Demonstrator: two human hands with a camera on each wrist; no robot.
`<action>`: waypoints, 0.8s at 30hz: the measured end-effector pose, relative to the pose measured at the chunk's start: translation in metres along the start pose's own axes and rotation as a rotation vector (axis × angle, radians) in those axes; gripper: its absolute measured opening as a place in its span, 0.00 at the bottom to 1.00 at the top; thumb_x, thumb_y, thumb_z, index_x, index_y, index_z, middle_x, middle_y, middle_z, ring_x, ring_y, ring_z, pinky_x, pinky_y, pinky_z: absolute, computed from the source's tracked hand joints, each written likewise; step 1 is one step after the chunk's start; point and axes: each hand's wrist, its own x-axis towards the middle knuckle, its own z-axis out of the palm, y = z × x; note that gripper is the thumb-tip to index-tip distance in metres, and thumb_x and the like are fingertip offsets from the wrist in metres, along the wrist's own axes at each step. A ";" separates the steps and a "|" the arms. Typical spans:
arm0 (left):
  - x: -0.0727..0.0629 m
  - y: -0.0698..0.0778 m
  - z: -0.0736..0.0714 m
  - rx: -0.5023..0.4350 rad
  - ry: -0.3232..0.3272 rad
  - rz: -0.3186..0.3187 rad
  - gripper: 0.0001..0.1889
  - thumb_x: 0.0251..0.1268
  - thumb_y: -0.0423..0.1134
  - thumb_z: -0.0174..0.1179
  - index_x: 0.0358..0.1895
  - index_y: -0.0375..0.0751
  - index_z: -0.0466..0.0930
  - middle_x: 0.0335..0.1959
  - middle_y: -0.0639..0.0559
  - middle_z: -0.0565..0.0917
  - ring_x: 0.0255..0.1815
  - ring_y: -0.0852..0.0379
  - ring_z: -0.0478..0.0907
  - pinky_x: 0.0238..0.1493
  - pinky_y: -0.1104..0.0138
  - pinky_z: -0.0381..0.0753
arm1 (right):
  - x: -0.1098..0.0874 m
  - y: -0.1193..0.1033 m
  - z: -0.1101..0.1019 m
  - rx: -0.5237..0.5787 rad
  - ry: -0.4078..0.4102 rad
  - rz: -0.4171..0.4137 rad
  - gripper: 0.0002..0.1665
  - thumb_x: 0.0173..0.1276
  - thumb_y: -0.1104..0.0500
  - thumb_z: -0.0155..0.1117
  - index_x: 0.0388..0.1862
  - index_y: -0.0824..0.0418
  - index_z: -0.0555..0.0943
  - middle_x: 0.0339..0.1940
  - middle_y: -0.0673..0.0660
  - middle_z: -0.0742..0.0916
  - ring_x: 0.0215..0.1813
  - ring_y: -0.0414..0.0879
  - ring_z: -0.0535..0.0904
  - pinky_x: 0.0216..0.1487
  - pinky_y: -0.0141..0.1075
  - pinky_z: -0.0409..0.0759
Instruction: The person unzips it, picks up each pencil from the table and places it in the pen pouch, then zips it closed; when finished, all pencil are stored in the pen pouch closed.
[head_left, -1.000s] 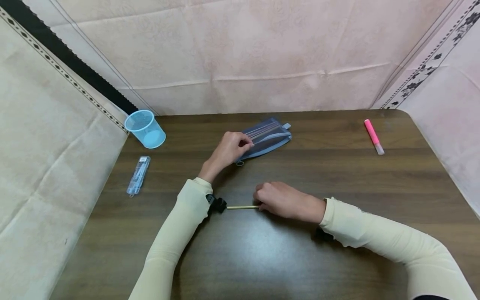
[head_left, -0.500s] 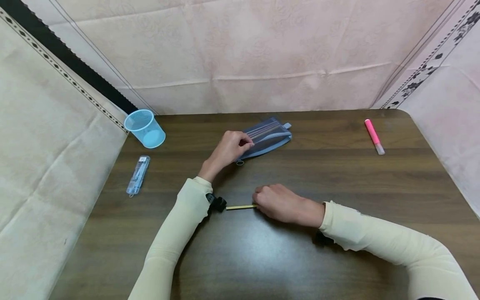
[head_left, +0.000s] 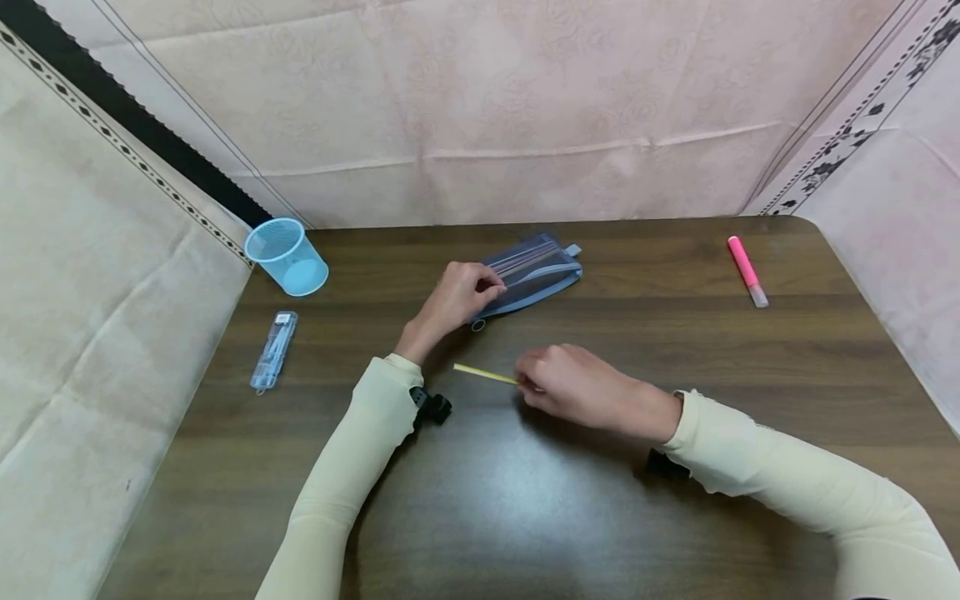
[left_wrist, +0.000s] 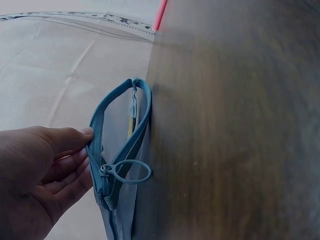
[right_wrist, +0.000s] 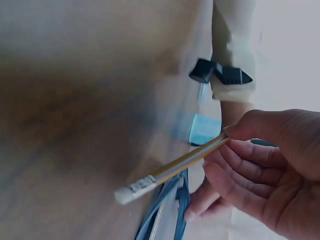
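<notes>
My left hand [head_left: 453, 300] pinches the zipper edge of a blue see-through pencil case [head_left: 540, 279]. In the left wrist view, the mouth of the pencil case [left_wrist: 142, 115] gapes, its ring pull [left_wrist: 135, 171] hangs at the near end, and a slim yellow item [left_wrist: 131, 126] shows inside. With thumb and fingertips my right hand [head_left: 588, 390] holds a yellow pencil [head_left: 486, 374] just off the table, in front of the case. The right wrist view shows the pencil [right_wrist: 185, 161] with its white end pointing away from the fingers.
A light blue cup [head_left: 287, 258] stands at the table's back left corner. Below it lies a slim clear blue case [head_left: 274, 352]. A pink marker [head_left: 747, 271] lies at the back right. Cloth hangs behind the wooden table [head_left: 525, 517].
My right hand has lifted the pencil from the table and shifted it slightly up and away; the pencil now tilts. My left hand stays on the pencil case.
</notes>
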 end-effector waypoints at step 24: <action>0.000 -0.001 0.002 -0.020 -0.023 -0.021 0.07 0.71 0.36 0.63 0.43 0.40 0.89 0.41 0.47 0.89 0.39 0.57 0.82 0.45 0.64 0.84 | 0.018 0.043 0.004 1.468 0.087 0.646 0.19 0.76 0.68 0.54 0.60 0.80 0.71 0.47 0.65 0.86 0.49 0.50 0.88 0.54 0.40 0.85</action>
